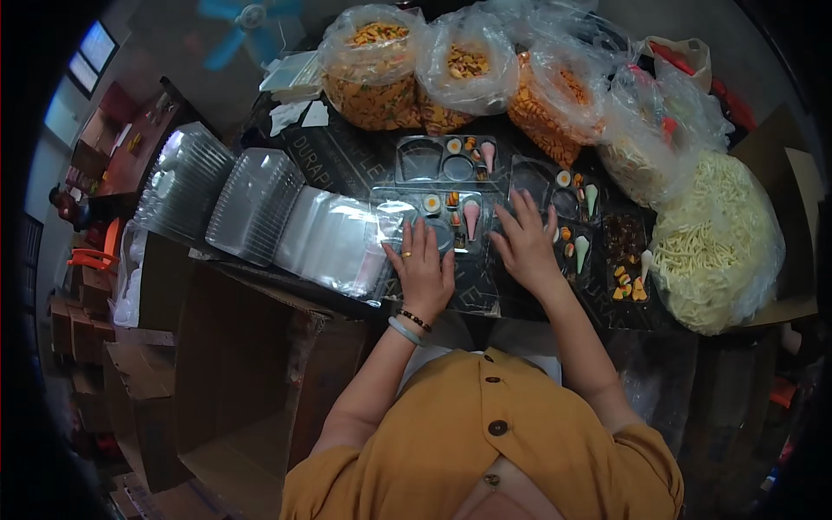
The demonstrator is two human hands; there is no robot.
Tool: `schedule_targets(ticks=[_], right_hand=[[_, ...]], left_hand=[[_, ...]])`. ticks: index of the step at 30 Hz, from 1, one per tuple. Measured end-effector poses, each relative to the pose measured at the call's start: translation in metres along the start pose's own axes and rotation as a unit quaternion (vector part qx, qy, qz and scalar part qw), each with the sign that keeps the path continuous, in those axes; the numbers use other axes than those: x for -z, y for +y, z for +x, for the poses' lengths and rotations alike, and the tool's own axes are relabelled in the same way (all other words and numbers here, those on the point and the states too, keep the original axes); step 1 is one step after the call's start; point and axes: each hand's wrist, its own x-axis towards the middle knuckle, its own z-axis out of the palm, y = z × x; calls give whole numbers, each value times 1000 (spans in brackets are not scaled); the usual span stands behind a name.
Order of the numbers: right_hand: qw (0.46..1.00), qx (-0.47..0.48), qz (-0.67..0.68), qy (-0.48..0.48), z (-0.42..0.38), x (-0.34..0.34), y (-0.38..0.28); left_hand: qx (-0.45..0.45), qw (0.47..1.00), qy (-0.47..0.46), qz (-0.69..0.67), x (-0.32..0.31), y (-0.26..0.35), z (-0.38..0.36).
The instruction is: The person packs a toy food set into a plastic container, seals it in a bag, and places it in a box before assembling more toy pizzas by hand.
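Note:
My left hand (422, 269) lies with fingers stretched over the lower left part of a clear plastic tray (381, 208). That tray holds a small fried-egg piece (432, 204), burger-like pieces and a pink cone-shaped piece (471, 218). Fingers spread, my right hand (529, 247) rests on the trays to the right, beside a white and green cone-shaped piece (581, 251). Another filled tray (407, 169) sits farther back. At the right, a tray of dark pieces (626, 234) holds small orange and yellow pieces too. Neither hand grips anything that I can see.
Stacks of clear plastic trays (256, 204) and flat clear bags (325, 238) lie at the left. Open bags of small orange pieces (373, 91) line the back. A bag of pale strands (715, 238) stands right. Cardboard boxes (234, 381) stand below the table's left edge.

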Motion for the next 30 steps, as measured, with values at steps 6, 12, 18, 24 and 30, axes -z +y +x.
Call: schedule_targets(ticks=[6,12,18,24,30], right_hand=[[999,-22,-16,17,-55,11,6],[998,49,23,32,-61,11,21],[991,-2,72,110,-94,29,12],[989,-55,75,116,-116,13,17],[989,-101,45,102,-109,15,12]], left_hand=[[-11,1000,-10,7,2,4,2],[-13,1000,-18,-20,15,9,22],[-145,975,161,-40,68,-32,167],[-127,978,152,-61,80,-74,336],[2,948,-241,206,80,-45,384]])
